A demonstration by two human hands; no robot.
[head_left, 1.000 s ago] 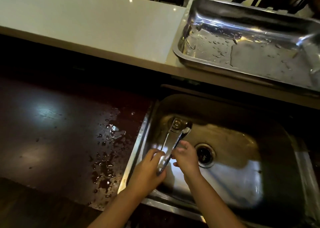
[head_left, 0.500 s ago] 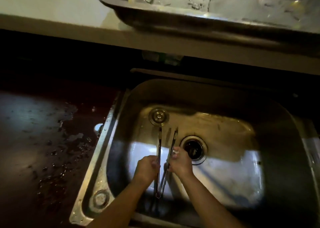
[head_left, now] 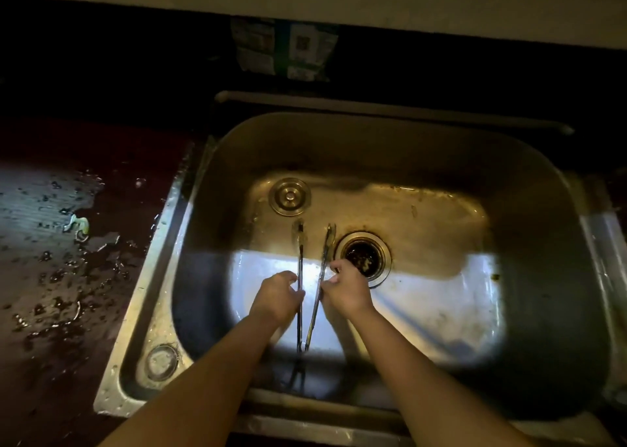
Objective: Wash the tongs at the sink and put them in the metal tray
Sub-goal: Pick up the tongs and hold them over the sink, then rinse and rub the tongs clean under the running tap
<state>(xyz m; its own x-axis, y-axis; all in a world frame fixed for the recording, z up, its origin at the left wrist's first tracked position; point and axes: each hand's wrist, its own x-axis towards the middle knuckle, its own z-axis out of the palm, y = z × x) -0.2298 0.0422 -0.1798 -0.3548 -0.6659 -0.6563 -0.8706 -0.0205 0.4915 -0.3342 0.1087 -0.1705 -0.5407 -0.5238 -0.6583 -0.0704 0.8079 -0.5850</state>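
Tongs [head_left: 312, 283] spread wider, left hand [head_left: 276, 299] and right hand [head_left: 347, 292] each gripping one arm over sink [head_left: 543, 209]

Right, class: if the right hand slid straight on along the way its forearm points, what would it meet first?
Probably the right arm of the open metal tongs, which the right hand already pinches; beyond it, the left hand.

There is only one view. The camera sits on the person's head and looks almost straight down into the sink [head_left: 210, 277], from close above it. Both forearms reach in from the bottom edge. The dark, wet counter [head_left: 51, 277] fills the left side, and a pale ledge [head_left: 441, 9] runs along the top.
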